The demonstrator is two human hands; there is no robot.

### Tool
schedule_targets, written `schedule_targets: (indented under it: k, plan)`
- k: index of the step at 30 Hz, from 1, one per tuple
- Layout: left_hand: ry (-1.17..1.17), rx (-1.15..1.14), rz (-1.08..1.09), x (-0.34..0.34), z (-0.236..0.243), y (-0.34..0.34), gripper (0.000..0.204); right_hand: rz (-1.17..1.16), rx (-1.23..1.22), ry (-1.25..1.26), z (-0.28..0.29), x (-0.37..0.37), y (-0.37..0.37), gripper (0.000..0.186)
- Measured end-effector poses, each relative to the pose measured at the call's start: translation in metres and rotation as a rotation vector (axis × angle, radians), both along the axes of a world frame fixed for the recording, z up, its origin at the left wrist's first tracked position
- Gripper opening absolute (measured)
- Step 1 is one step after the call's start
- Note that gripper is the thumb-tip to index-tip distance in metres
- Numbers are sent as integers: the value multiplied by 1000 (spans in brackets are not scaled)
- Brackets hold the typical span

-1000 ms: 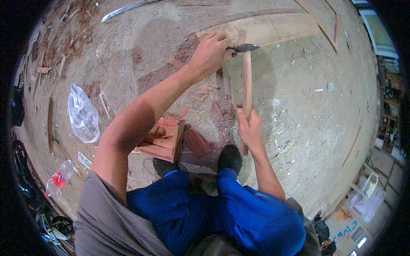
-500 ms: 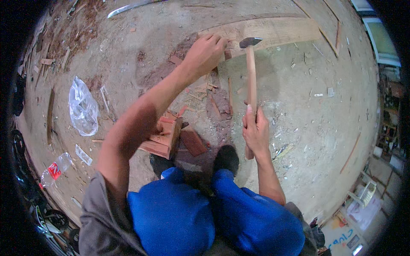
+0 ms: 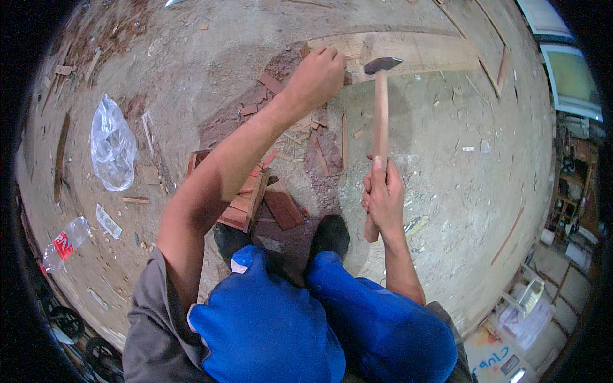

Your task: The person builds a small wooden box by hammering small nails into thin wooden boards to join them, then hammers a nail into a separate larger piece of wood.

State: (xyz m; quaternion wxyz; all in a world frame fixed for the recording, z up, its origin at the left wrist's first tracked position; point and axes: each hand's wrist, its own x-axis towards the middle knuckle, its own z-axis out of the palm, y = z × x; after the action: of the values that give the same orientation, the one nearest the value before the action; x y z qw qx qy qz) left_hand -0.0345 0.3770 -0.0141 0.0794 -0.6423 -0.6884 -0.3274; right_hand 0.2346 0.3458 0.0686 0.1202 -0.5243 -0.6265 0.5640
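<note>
My right hand (image 3: 385, 191) is wrapped around the wooden handle of a hammer (image 3: 381, 115). Its dark metal head is raised near the long pale board (image 3: 428, 54) that lies on the ground ahead of me. My left hand (image 3: 317, 75) is at the left end of this board, fingers curled in a closed grip. Whatever the fingers hold is hidden under them. The hammer head is to the right of the left hand, apart from it.
Below my left forearm sits a small wooden box (image 3: 254, 201) with reddish wood pieces, beside a loose reddish block (image 3: 283, 209). Wood scraps litter the dusty ground. At left lie a clear plastic bag (image 3: 113, 147) and a crumpled plastic bottle (image 3: 67, 242).
The view has shifted slightly. My left hand has moved a little right along the board's end. The hammer stays raised in my right hand, its head slightly turned.
</note>
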Motion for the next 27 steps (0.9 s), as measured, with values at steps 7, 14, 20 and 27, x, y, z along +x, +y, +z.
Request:
schedule_targets:
  k: [7,14,20,27]
  plan:
    - [-191,-43,20,1,-2,5,14,82,63,-111,9,-11,1,42]
    - [-268,30,-3,-1,-3,-4,16,-82,217,180,26,-27,-10,44]
    - [-334,7,32,6,-6,3,12,70,66,-233,16,-22,-2,37]
    - [-222,-2,6,5,1,2,15,-10,450,6,-4,-10,-14,35]
